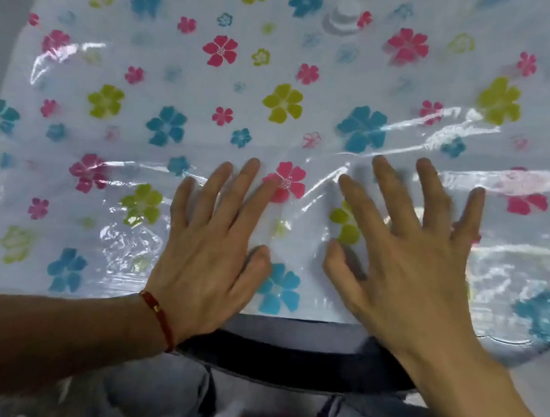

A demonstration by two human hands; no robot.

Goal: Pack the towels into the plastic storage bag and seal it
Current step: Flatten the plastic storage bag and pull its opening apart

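Both hands, left hand (210, 245) and right hand (407, 256), fingers spread, flat on the flowered storage bag (279, 90) across the table. Press outward evenly toward the far valve (342, 18); towels not visible.

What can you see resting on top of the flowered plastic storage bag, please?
Both hands, left hand and right hand, lie flat, fingers spread, on the plastic storage bag. A white valve sits farther back. Towels cannot be made out inside.

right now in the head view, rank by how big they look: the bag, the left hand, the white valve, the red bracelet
1. bag: fills most of the view
2. left hand: looks large partly because it is near the camera
3. white valve: farther away, so its true size is unsure
4. red bracelet: a thin cord
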